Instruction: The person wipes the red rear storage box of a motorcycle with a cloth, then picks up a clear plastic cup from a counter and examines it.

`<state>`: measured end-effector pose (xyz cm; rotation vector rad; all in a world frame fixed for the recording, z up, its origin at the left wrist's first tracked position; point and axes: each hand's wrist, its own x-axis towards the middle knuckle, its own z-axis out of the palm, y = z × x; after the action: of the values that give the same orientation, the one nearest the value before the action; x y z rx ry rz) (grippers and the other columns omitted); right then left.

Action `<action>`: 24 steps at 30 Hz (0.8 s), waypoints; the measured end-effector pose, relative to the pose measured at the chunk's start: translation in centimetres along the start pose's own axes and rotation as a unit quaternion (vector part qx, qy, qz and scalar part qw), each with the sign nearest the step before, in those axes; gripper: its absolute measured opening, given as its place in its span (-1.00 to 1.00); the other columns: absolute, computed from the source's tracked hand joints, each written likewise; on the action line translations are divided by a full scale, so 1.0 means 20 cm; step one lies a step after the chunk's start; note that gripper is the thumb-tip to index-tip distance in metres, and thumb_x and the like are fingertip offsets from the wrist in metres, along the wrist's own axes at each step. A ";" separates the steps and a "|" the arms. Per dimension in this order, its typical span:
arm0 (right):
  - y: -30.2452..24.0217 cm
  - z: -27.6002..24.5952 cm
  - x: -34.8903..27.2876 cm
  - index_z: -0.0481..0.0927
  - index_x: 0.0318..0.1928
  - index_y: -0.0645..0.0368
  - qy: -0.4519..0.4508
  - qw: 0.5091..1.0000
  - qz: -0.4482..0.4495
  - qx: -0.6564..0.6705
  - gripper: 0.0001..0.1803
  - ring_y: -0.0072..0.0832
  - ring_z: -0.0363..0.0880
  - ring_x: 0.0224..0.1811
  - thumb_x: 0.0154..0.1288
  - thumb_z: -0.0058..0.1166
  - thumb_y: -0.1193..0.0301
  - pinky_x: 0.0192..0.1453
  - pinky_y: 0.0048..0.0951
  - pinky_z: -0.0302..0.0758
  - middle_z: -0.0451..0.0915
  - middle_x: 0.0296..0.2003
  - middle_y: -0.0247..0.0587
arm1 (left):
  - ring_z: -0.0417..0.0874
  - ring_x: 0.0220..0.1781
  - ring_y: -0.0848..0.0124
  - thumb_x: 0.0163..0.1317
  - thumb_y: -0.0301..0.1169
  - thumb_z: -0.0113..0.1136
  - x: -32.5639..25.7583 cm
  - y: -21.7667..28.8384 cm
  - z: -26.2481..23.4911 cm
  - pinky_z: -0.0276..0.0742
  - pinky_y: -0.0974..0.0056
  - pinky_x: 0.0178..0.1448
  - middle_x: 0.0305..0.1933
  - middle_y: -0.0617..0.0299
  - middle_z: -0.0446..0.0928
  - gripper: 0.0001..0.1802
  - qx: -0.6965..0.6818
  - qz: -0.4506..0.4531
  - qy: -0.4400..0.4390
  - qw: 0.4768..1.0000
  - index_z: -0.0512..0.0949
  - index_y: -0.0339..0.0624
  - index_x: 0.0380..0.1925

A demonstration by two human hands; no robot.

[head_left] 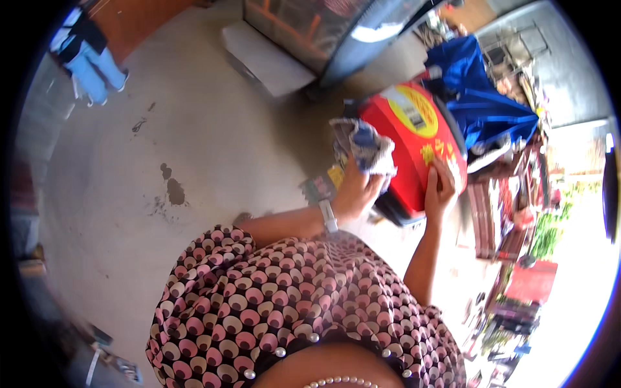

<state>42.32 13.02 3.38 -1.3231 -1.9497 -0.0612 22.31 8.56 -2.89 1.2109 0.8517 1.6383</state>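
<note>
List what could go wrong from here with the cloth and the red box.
1. The left hand grips the bunched cloth against the red box; loose folds may snag or slip free.
2. The right hand only rests flat on the box's top, so the box could perhaps shift or tip.
3. Dark stains on the floor might be slippery.

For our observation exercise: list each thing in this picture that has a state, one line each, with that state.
Left hand: closed on a crumpled cloth.
Cloth: bunched, pressed against the red box.
Right hand: flat on the red box, fingers extended.
Red box: closed, tilted.
Floor: stained with dark spots.
</note>
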 end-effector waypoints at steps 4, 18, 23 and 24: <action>-0.03 -0.01 0.00 0.67 -0.14 0.30 0.017 0.999 -0.012 -0.023 -0.81 -0.23 0.62 0.05 0.26 0.12 0.52 0.17 -0.31 0.49 0.68 -0.09 -0.04 | 0.51 -0.17 0.56 0.41 -0.53 -0.05 0.16 -0.08 0.04 0.54 0.39 -0.10 -0.03 0.22 0.44 -0.57 -0.075 0.076 0.031 0.994 0.27 -0.18 0.27; -0.21 0.04 -0.03 0.69 -0.15 0.25 0.032 0.999 0.028 0.014 -0.81 -0.26 0.63 0.03 0.24 0.16 0.48 0.09 -0.35 0.54 0.67 -0.06 -0.07 | 0.34 -0.34 0.60 0.45 -0.33 -0.19 0.41 -0.14 -0.27 0.34 0.43 -0.27 -0.27 0.33 0.39 -0.72 -0.044 -0.019 0.080 0.996 0.46 -0.24 -0.07; -0.21 0.10 -0.02 0.68 -0.19 0.29 0.033 0.999 -0.002 -0.011 -0.82 -0.17 0.63 0.03 0.23 0.13 0.50 0.18 -0.25 0.49 0.67 -0.08 -0.02 | 0.41 0.09 0.23 0.43 -0.47 -0.36 0.13 -0.13 -0.21 0.25 0.20 0.31 0.12 -0.08 0.37 -0.64 0.055 -0.097 0.085 0.990 0.27 -0.44 0.12; -0.24 0.12 -0.02 0.68 -0.19 0.29 0.030 1.000 0.001 -0.005 -0.82 -0.17 0.62 0.04 0.23 0.13 0.51 0.18 -0.24 0.48 0.67 -0.08 -0.01 | 0.19 -0.40 0.44 0.47 -0.35 -0.40 0.04 -0.26 -0.21 0.26 0.28 -0.21 -0.44 0.28 0.20 -0.72 0.218 0.045 0.122 0.967 0.23 -0.18 -0.43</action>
<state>37.10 11.59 3.22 -1.3137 -1.9003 -0.1087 19.50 11.00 -8.44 1.3746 1.3860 1.7507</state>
